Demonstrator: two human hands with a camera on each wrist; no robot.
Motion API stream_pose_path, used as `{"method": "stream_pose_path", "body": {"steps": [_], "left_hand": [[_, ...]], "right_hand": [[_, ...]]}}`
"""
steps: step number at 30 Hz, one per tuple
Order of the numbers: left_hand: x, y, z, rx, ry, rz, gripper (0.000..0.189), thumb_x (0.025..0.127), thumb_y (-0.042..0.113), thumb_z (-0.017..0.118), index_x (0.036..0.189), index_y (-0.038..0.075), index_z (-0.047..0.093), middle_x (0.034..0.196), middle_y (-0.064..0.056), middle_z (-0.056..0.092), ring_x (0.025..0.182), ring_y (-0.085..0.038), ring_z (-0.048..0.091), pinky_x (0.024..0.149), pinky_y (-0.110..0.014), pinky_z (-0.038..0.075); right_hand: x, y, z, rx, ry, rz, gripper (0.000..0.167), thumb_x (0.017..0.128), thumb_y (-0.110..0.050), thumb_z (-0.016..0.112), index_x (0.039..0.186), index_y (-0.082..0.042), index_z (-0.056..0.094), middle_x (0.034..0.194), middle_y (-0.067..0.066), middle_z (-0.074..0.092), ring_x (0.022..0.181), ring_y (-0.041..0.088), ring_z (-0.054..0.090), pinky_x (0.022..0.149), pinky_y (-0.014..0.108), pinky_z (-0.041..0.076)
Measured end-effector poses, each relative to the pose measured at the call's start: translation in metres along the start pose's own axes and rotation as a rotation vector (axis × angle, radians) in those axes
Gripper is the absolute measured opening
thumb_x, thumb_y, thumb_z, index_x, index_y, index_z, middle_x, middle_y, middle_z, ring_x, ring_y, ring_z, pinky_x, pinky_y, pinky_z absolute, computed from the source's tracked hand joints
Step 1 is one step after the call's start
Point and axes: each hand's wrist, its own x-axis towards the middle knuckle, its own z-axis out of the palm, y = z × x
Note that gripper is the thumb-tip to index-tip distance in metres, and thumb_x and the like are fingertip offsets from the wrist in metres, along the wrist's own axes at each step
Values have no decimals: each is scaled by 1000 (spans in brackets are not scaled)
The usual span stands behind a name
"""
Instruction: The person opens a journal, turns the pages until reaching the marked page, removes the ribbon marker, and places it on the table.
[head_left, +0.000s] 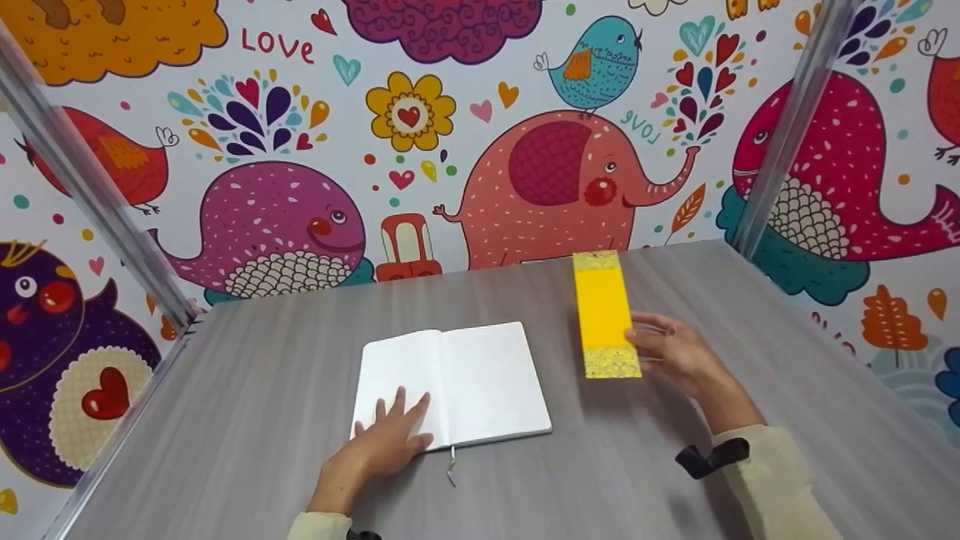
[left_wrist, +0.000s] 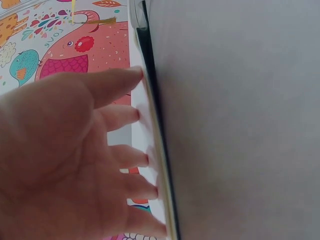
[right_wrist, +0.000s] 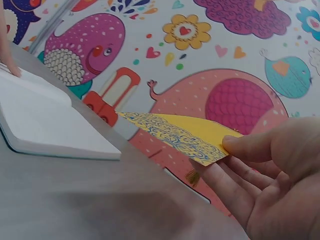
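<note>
An open notebook (head_left: 491, 382) with blank white pages lies on the table, its ribbon (head_left: 451, 469) hanging out at the near edge. My left hand (head_left: 390, 439) rests on the near part of the left page with fingers spread. In the left wrist view, the fingertips (left_wrist: 132, 114) touch the page beside the notebook's dark cover edge. To the right of the notebook, my right hand (head_left: 679, 352) pinches a yellow bookmark (head_left: 604, 307) by its right edge, above the table. The bookmark has patterned ends, and a brownish tassel (right_wrist: 192, 176) shows beneath it in the right wrist view.
The grey wood-grain table (head_left: 262, 390) extends around the notebook. Behind it stands a wall (head_left: 409, 45) printed with cartoon animals, with metal posts at the left (head_left: 97, 172) and right (head_left: 791, 127) corners. Black straps (head_left: 712, 457) circle the sleeves.
</note>
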Motion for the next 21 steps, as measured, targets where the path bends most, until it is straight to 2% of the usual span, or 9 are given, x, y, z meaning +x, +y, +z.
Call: {"method": "stream_pose_path", "body": {"steps": [3, 10, 17, 21], "left_hand": [[0, 0, 1, 5, 2, 3, 61, 101, 31, 56, 156, 13, 36, 165, -28, 13, 150, -58, 8, 111, -81, 5], [0, 1, 0, 1, -3, -2, 62, 101, 31, 56, 156, 14, 35, 165, -29, 13, 150, -58, 9, 110, -81, 6], [0, 1, 0, -5, -10, 2, 61, 102, 30, 56, 156, 12, 35, 165, -29, 13, 149, -58, 8, 110, -81, 6], [0, 0, -2, -6, -7, 0, 61, 102, 30, 56, 157, 12, 35, 165, -29, 12, 150, -58, 7, 111, -81, 5]], "right_hand": [[1, 4, -14, 39, 16, 26, 79, 92, -32, 74, 156, -14, 33, 132, 7, 63, 102, 19, 71, 92, 31, 58], [5, 11, -44, 118, 24, 70, 84, 91, -30, 75, 159, -15, 28, 104, -7, 73, 96, 17, 72, 88, 29, 59], [10, 21, -65, 169, 53, 123, 82, 92, -26, 74, 159, -16, 29, 102, -9, 70, 97, 16, 69, 90, 27, 58], [12, 26, -73, 135, 70, 129, 77, 94, -27, 72, 158, -16, 31, 106, -10, 68, 97, 15, 67, 88, 25, 58]]}}
